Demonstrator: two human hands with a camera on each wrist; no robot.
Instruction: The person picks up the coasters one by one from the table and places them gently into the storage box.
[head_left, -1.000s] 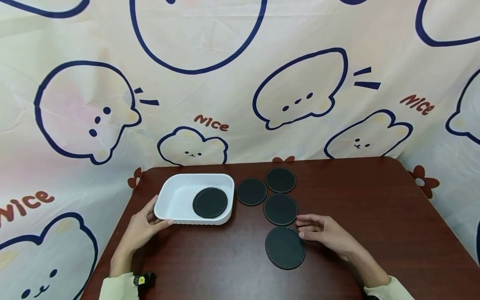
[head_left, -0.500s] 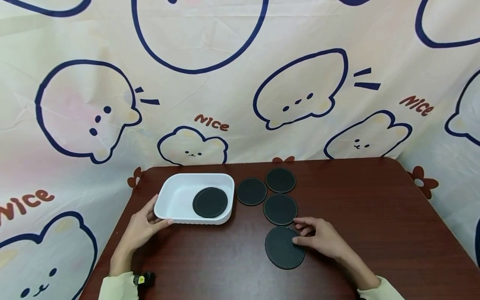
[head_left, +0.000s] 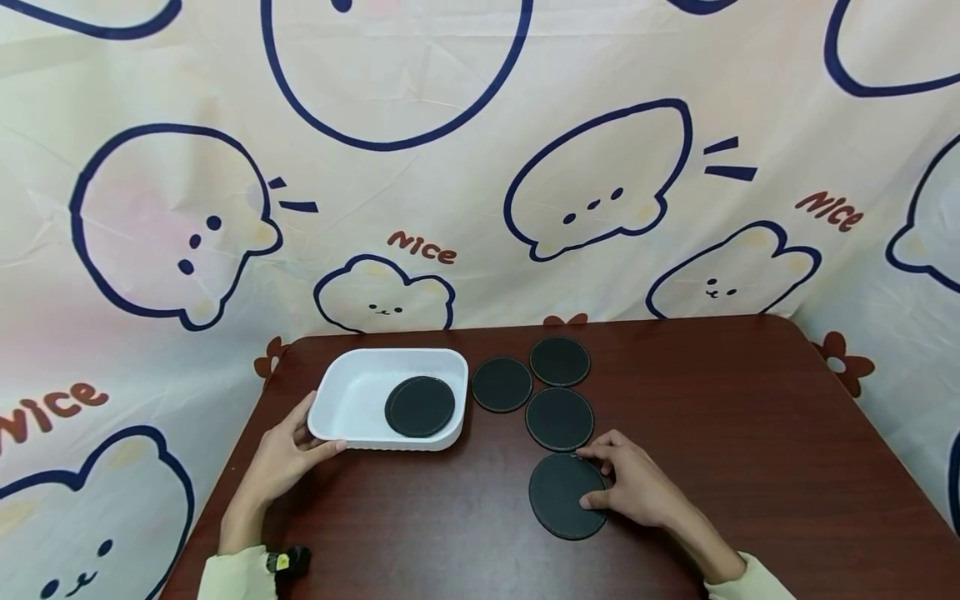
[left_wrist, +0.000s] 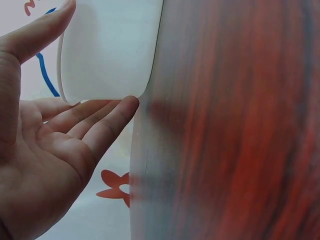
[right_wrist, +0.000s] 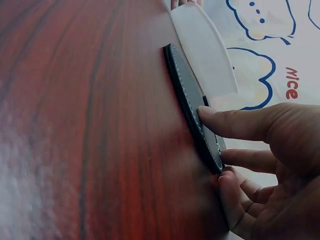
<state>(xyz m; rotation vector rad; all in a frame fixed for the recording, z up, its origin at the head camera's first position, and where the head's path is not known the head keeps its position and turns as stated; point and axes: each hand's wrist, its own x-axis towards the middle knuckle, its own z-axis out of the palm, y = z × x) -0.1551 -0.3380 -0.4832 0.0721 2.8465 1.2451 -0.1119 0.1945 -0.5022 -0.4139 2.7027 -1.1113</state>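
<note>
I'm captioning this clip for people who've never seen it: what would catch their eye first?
Probably the black round coasters on the dark red table: three clustered mid-table, one in the white tray at left, and the nearest coaster, whose edge the right hand grips. The left hand holds the tray's near corner. Behind hangs a cartoon-bear backdrop reading "Nice".
</note>
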